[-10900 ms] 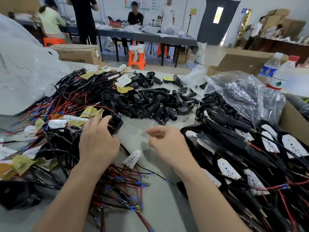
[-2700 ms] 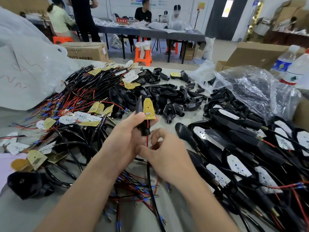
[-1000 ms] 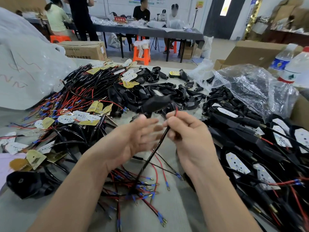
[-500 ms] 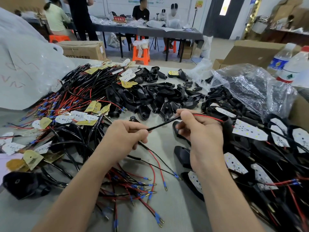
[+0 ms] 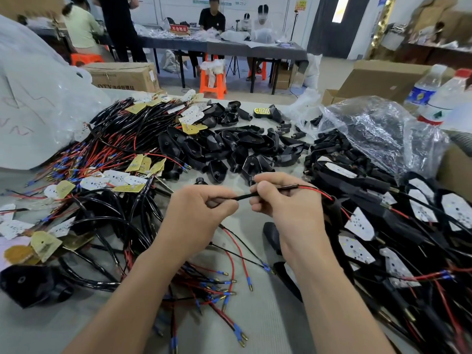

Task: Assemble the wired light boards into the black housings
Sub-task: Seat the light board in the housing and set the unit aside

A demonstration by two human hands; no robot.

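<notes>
Nearest on the bench (image 5: 268,315) lie loose wire ends (image 5: 229,277) with blue sleeves and brass tips. Just beyond, the left hand (image 5: 201,215) and right hand (image 5: 291,208) each close a narrow grip, thumb against forefinger, on one black cable (image 5: 245,196) stretched between them. Past the right grip a red wire (image 5: 314,190) runs right into what looks like a black housing (image 5: 334,209), with a white light board (image 5: 358,224) just beside it at the edge of the finished pile (image 5: 421,215). The step seems to be drawing the cable through the housing so the board can seat. It is best to pull straight along the cable, hold the sleeve rather than the thin red wire, and stop once the board meets the housing. Farther off, empty housings (image 5: 229,146) are heaped in the middle, with unfitted boards (image 5: 115,177) to the left. Readable writing: "DTY" on the cardboard box (image 5: 122,76), and white characters, seemingly 不合格区, on a red sign (image 5: 178,28) on the far bench (image 5: 229,46). The bottle (image 5: 422,89) labels are too blurred.
</notes>
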